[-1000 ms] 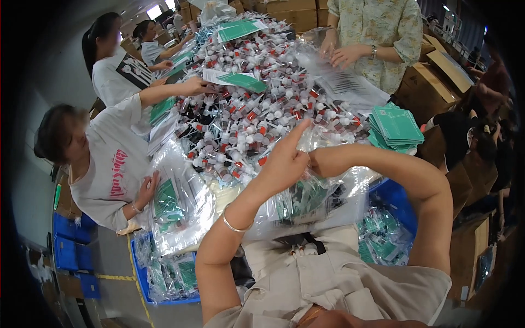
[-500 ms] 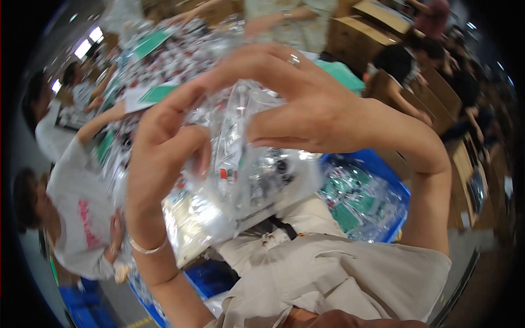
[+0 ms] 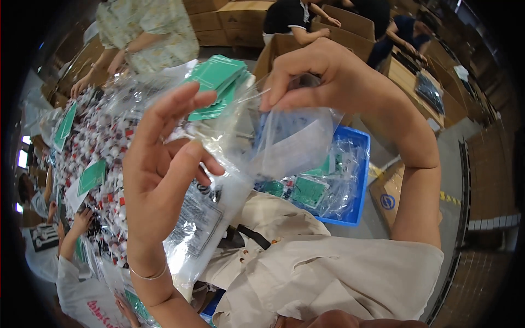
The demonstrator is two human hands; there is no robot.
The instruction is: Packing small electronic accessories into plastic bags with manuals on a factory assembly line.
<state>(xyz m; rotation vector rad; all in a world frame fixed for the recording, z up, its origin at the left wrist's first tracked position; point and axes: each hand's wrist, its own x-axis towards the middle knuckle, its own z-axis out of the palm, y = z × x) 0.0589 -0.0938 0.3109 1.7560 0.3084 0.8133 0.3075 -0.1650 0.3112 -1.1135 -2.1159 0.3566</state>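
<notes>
My right hand (image 3: 306, 76) pinches the upper edge of a clear plastic bag (image 3: 295, 139), which hangs tilted above a blue bin (image 3: 358, 188). What the bag holds is hard to make out through the glare. My left hand (image 3: 172, 164) is raised to the left of it, fingers apart and curled a little, with nothing visible in them. Beneath the left hand lies a stack of flat clear bags with dark print (image 3: 199, 218). Inside the blue bin are several clear bags with green cards (image 3: 309, 191).
A heap of small white, red and dark parts (image 3: 104, 136) covers the table at left. Green cards (image 3: 219, 76) are stacked beyond my hands. Co-workers stand around the table, one in a patterned top (image 3: 158, 33). Cardboard boxes (image 3: 394, 205) stand at the right.
My view has turned to the right. Both hands were close together at the bag; now the left is apart from it, and the right holds the bag over the blue bin.
</notes>
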